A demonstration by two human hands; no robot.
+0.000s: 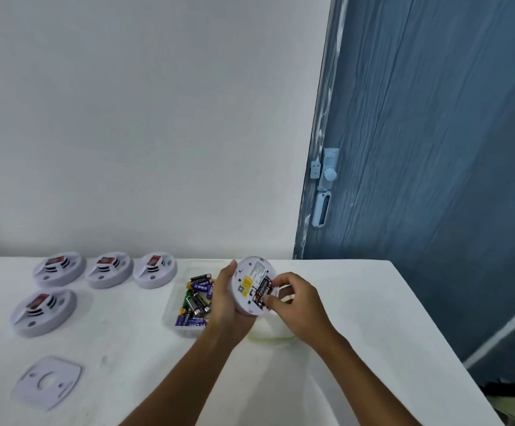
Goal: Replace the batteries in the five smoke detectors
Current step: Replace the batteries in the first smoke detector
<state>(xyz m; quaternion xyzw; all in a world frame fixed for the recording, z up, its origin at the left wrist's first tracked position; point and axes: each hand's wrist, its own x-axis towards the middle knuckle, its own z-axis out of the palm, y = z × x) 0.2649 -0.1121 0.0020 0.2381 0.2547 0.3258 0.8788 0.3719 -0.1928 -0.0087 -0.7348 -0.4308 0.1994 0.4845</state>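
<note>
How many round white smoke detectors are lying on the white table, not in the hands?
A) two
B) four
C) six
B: three round white smoke detectors lie in a row at the back of the white table, a fourth lies nearer, and the fifth is held up by the left hand while the right hand works at its batteries.

Round white plastic smoke detector (pixel 251 285) showed a yellow label and black-red batteries (pixel 263 292). Clear tray (pixel 170 315) held purple, green, black cells. Wood-grained door (pixel 434 149) was blue.
</note>
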